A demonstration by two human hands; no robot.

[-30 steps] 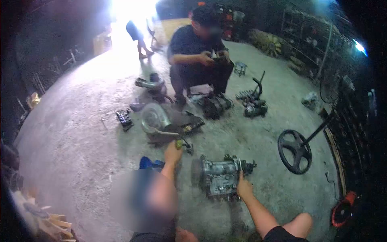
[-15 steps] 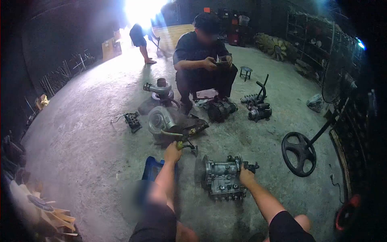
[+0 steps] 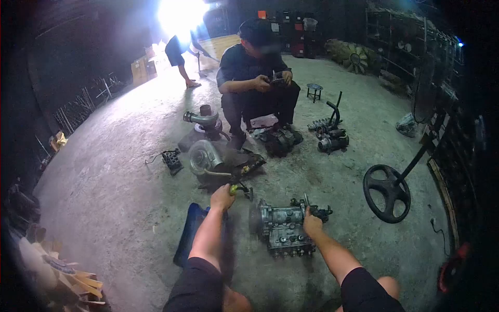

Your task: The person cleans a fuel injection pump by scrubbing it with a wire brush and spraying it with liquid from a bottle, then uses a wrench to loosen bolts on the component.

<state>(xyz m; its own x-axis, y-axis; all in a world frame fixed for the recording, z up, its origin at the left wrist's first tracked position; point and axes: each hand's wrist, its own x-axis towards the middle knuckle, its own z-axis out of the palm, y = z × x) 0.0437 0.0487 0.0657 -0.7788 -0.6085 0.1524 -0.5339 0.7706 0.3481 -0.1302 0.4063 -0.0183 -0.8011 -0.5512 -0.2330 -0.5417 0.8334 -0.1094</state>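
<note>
- While it lies on the concrete floor between the person's knees, the metal injection pump sits near the middle of the view, its row of small fittings turned toward the near side.
- The right hand rests on the pump's right end, fingers curled together around a thin tool that stands up from it; what kind of tool is too small to tell.
- The left hand is stretched out just left and far of the pump, closed on a yellow-green tool handle, whose dark metal end lies on the floor just beside it.
- A blue tray lies under the left forearm, left of the pump.
- Just beyond the left hand sit a round turbocharger housing and a flat dark part; a second turbocharger stands farther off.
- A small dark bracket with a wire lies to the left of these.
- To the right, well apart from the pump, a black steering wheel on its column rests on the floor.
- On the far side, another person squats, holding something small in both hands, with an engine part at their feet and a further dark assembly to its right.
- Someone else bends over in the bright doorway at the far left.
- Fan blades show at the near left corner.
</note>
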